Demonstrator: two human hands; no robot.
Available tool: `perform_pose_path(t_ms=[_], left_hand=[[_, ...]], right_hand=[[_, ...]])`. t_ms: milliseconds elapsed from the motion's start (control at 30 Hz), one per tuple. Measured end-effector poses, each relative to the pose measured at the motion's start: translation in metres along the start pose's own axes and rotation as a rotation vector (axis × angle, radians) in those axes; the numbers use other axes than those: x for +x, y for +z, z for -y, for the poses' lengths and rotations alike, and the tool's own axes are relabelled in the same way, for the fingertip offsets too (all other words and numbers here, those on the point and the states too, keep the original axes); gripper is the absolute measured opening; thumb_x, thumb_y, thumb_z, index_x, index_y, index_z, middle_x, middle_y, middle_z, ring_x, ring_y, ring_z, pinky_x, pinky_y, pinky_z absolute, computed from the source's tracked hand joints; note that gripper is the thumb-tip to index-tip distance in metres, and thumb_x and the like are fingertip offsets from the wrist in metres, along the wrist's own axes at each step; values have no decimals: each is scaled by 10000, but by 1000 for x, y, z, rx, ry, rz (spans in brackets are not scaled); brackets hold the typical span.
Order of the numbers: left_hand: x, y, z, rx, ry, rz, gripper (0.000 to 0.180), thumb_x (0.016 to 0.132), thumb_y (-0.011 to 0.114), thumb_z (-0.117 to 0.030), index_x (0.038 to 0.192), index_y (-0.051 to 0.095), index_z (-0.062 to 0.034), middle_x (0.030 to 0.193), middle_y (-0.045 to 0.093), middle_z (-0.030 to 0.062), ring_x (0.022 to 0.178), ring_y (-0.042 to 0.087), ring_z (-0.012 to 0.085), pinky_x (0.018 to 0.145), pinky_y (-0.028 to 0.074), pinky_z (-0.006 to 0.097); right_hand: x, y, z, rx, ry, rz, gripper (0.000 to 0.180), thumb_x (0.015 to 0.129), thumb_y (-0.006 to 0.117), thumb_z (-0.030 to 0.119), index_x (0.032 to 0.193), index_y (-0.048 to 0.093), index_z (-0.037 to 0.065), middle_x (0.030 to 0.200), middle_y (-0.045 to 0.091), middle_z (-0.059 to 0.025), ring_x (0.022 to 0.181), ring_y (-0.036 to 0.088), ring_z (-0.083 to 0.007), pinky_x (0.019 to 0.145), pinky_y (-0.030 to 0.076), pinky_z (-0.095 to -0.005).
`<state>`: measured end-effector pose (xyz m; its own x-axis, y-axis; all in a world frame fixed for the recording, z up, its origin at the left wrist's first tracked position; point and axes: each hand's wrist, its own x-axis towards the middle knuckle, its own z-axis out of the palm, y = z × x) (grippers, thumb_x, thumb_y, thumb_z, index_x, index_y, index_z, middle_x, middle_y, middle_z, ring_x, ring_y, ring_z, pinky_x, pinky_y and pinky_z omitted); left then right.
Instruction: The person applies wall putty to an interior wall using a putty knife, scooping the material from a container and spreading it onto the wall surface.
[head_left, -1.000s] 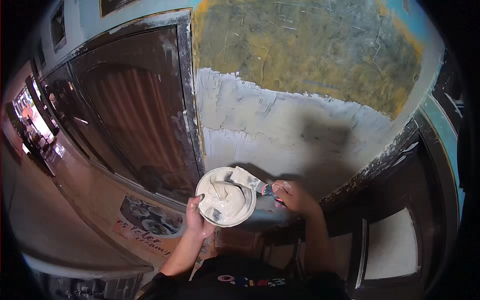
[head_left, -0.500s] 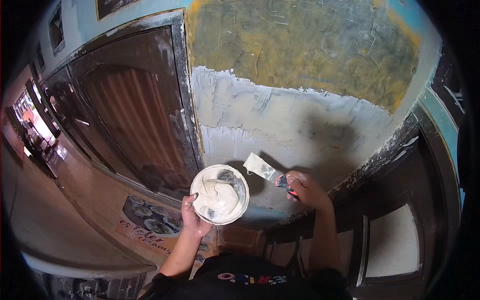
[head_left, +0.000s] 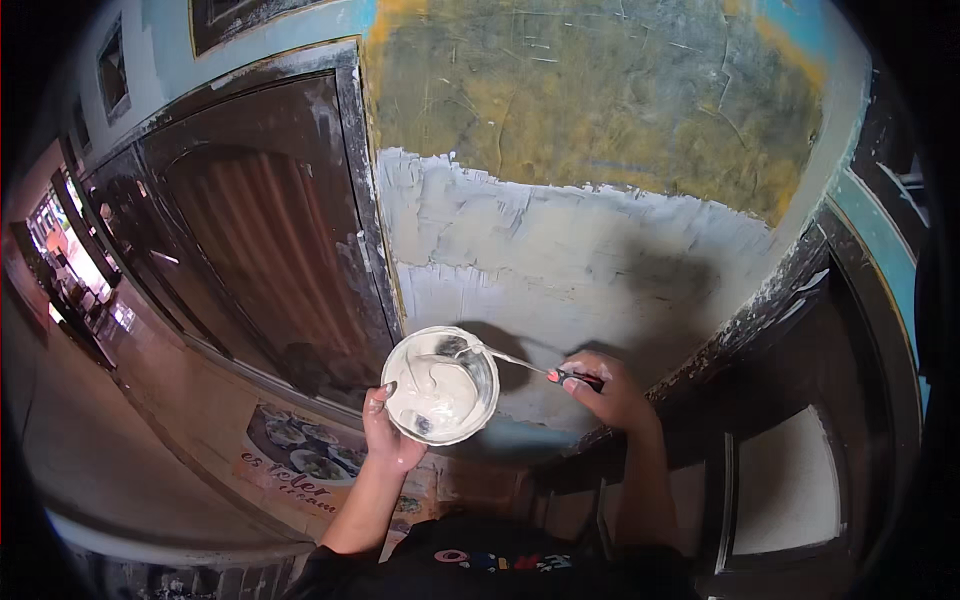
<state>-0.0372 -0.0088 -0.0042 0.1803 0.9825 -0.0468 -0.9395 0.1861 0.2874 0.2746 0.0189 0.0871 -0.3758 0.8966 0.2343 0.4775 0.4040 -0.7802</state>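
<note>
My left hand (head_left: 388, 432) grips the left side of a round bowl-like tub (head_left: 482, 412), its thumb over the rim. Creamy white putty (head_left: 440, 395) lies inside, with darker smears on the inner wall. In my right hand (head_left: 600, 388) is a putty knife (head_left: 520, 362) with a red and black handle, its fingers closed round that handle. Seen nearly edge-on, the blade reaches left to the tub's upper right rim, its putty-coated tip over the opening. Behind both hands stands a wall with a white coated band (head_left: 560, 235) below a rough olive-yellow patch (head_left: 600, 100).
A dark brown door (head_left: 270, 210) with a scuffed frame stands left of the wall. To the right is another dark wooden frame with a pale panel (head_left: 785, 490). A printed banner (head_left: 300, 450) lies low at the left, near a curved counter-like edge (head_left: 180, 545).
My right hand has turned the putty knife from flat-on to edge-on and brought its blade down to the tub's rim. The view has tipped slightly upward; my left hand still holds the tub.
</note>
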Motion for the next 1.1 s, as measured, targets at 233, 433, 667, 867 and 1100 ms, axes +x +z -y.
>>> perform_pose_path(t_ms=[233,433,667,867,1100], left_hand=[[2,4,-15,9,112,-18,578,859,514,-331,1347,530,-22,1316,600,159,1167,601,341,1015,483,496],[10,-5,-15,5,123,-28,572,856,513,-329,1347,531,-36,1305,607,149,1168,600,339,1011,482,502],[1,-5,1,64,109,-46,595,845,517,-342,1356,516,-37,1334,580,151,1211,562,342,1042,450,509],[8,-9,6,135,148,44,665,811,511,-378,1383,493,-40,1335,575,151,1197,569,352,1016,473,513],[13,-30,9,1174,935,155,648,813,540,-359,1381,491,-52,1337,561,149,1210,555,339,1024,462,533]], right_hand=[[-14,5,-54,539,387,331,368,999,493,320,959,672,2,707,647,-60,526,552,-96,524,463,-264],[-28,55,-74,1114,502,419,378,991,479,315,1047,584,-44,700,634,-137,489,571,-161,501,475,-300],[37,-55,35,1188,-235,-128,382,825,626,269,1078,514,6,776,591,-143,527,523,-188,487,408,-301],[66,-188,144,420,-602,-765,370,1015,493,210,1359,455,80,929,597,-57,576,522,-95,505,410,-242],[104,-314,217,-469,-546,-1373,427,954,461,199,1355,423,56,1023,673,-240,913,664,-396,821,504,-469]])
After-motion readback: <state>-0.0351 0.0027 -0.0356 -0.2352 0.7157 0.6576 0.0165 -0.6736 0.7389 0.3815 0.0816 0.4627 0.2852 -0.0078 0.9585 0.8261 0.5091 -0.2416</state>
